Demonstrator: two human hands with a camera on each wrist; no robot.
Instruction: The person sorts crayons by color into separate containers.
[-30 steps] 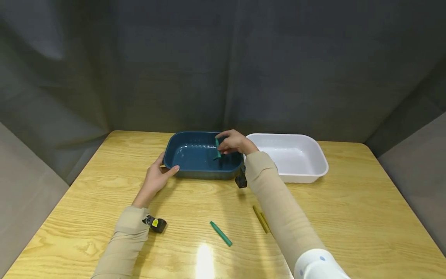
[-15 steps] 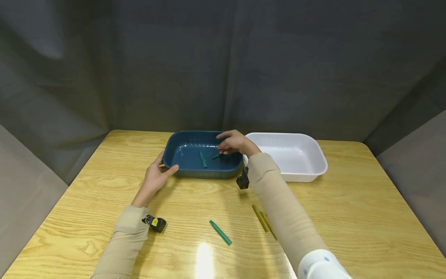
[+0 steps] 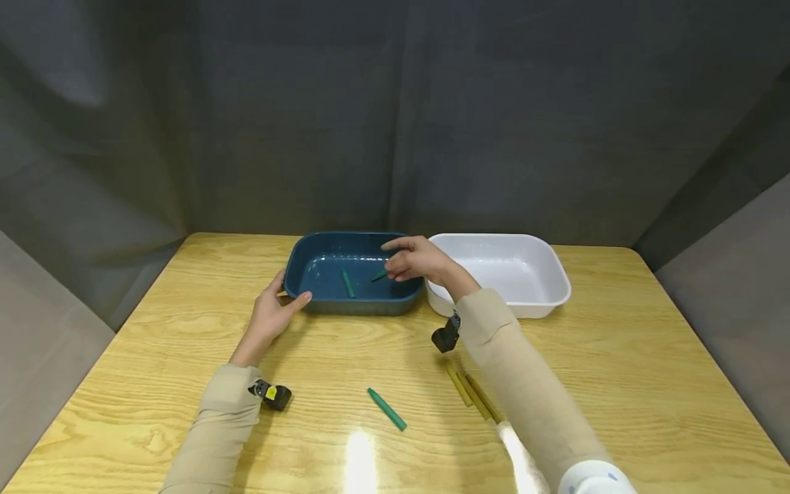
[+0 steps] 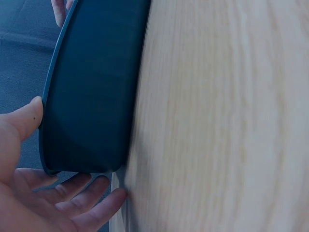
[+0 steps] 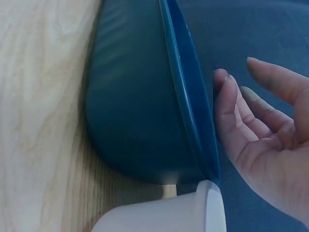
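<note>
A dark blue tray [image 3: 308,257] stands at the back middle of the wooden table [image 3: 623,363]. Two green crayons lie inside it, one [image 3: 348,283] near the middle and one [image 3: 379,276] by my right fingertips. My right hand [image 3: 412,261] hovers over the tray's right side with relaxed fingers and holds nothing; in the right wrist view the right hand [image 5: 263,135] is empty beside the tray's rim [image 5: 186,92]. My left hand [image 3: 274,312] holds the tray's near left corner. There the thumb [image 4: 24,118] lies on the rim and the fingers [image 4: 84,195] lie under the blue tray [image 4: 91,96].
A white tray [image 3: 558,285] stands right against the blue one, with nothing visible in it. On the table nearer to me lie a green crayon [image 3: 387,409] and two olive-yellow crayons [image 3: 459,385], partly hidden by my right sleeve. Grey curtains surround the table.
One second ago my right hand pinched a green crayon over the blue tray. It has let go, the crayon lies in the tray, and the hand has drawn back slightly.
</note>
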